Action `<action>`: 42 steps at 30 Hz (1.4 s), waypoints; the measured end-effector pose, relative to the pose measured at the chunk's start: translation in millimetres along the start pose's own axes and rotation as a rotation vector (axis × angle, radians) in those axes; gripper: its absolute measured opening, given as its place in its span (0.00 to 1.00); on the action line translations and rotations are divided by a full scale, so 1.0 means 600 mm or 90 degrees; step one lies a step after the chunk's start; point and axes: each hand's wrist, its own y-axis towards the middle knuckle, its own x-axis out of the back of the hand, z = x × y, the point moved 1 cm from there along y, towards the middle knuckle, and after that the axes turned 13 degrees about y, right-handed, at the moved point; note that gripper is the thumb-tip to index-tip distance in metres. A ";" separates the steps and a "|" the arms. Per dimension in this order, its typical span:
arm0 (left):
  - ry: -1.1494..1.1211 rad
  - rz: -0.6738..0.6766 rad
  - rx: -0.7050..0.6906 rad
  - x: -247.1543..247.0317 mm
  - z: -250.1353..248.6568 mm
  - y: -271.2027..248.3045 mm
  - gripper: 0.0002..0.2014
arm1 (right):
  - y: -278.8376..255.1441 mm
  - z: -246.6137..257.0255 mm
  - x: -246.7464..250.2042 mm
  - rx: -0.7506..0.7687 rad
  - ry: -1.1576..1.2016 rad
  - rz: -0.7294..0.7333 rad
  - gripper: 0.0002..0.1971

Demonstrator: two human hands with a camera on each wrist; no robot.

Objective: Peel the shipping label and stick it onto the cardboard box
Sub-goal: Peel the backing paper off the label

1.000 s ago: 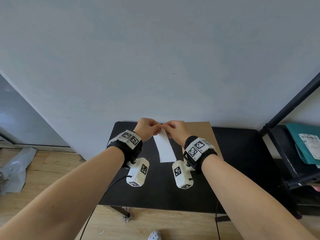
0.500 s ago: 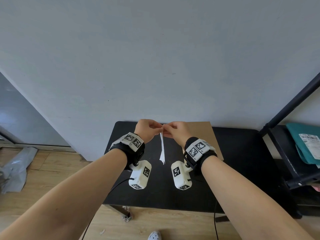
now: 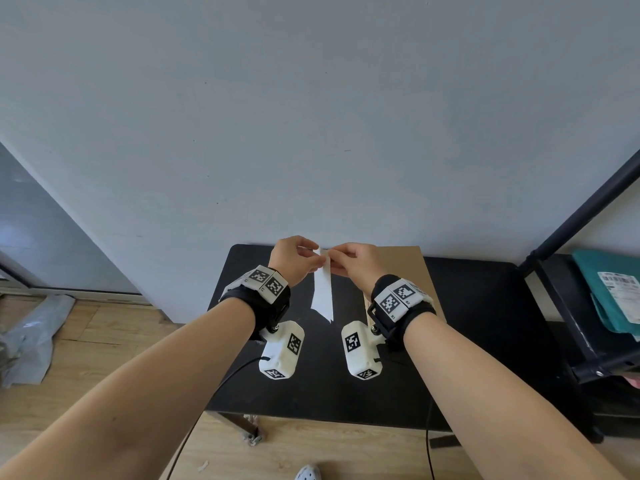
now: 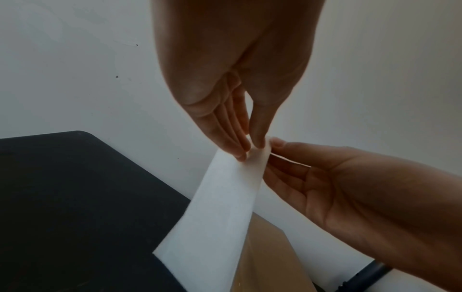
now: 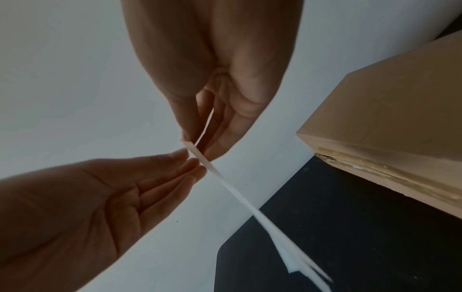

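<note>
A white shipping label sheet point(image 3: 322, 292) hangs straight down above the black table point(image 3: 467, 341). Both hands pinch its top edge, with my left hand point(image 3: 317, 259) on the left side and my right hand point(image 3: 334, 258) on the right. In the left wrist view my left hand point(image 4: 250, 148) pinches the label sheet point(image 4: 225, 217) between thumb and fingertips. The right wrist view shows the label sheet point(image 5: 237, 193) nearly edge-on, and a thin strip of it runs up between the fingers of my right hand point(image 5: 195, 146). The cardboard box point(image 3: 405, 265) stands just right of my right hand.
A grey wall rises right behind the table. At the far right a black shelf frame point(image 3: 568, 306) holds a teal parcel point(image 3: 609, 289) with a printed label. Crumpled grey plastic point(image 3: 27, 341) lies on the wooden floor at the left.
The hanging sheet has twisted: broad face a second ago, edge-on half a second ago, now partly facing me again. Both hands keep pinching its top in nearly the same place.
</note>
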 end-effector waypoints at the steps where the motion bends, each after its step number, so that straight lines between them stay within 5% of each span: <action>1: -0.006 0.003 -0.003 -0.001 0.000 0.000 0.08 | -0.001 0.000 0.000 0.002 0.002 0.004 0.05; 17: -0.065 0.011 0.009 0.008 0.004 0.008 0.06 | 0.006 0.004 0.000 0.007 0.001 -0.045 0.10; 34: -0.004 -0.094 0.158 0.026 0.120 0.048 0.08 | 0.026 -0.013 0.062 -0.006 -0.030 -0.249 0.12; 42: 0.009 -0.059 0.247 -0.006 0.188 0.061 0.09 | 0.019 -0.029 0.098 -0.059 -0.073 -0.292 0.15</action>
